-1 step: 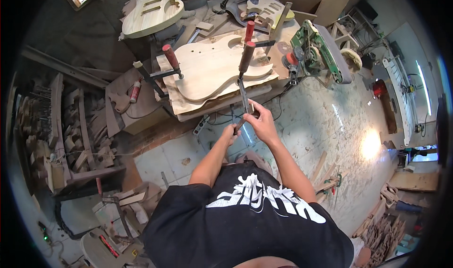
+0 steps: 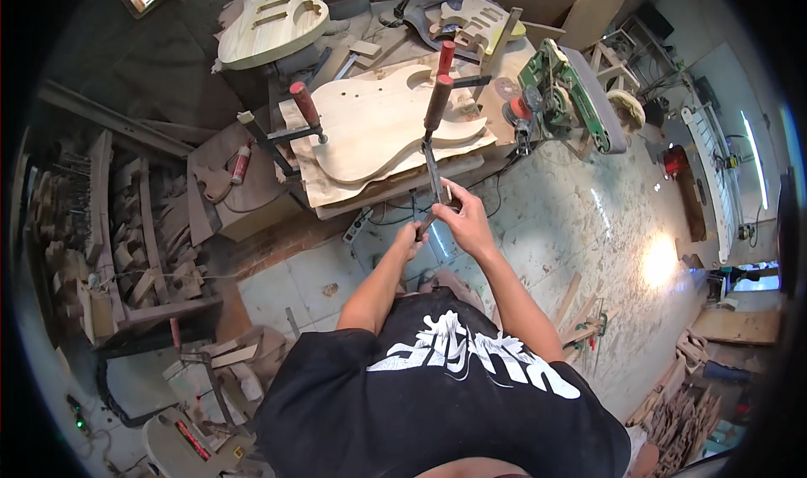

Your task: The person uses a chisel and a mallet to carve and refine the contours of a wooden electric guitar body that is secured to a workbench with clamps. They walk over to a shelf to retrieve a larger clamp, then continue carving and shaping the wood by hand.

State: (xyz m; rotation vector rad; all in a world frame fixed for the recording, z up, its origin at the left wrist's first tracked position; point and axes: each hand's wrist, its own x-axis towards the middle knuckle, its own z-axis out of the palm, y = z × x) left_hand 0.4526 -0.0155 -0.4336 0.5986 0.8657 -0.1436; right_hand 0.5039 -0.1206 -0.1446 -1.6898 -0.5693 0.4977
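pale wood forms the guitar-shaped body (image 2: 370, 129), lying flat on a thin board (image 2: 318, 190) upon the workbench (image 2: 498, 116) in front of you. a red-handled clamp (image 2: 305, 104) presses its left end; another clamp (image 2: 438, 104) stands at its near edge, toward the right, with a dark bar (image 2: 434, 175) slanting down toward you. your right hand (image 2: 467, 223) closes thumb and fingers around the bar's lower part, and your left hand (image 2: 409, 237) is curled about its bottom end, just beside the right; its exact finger grip is too small to tell.
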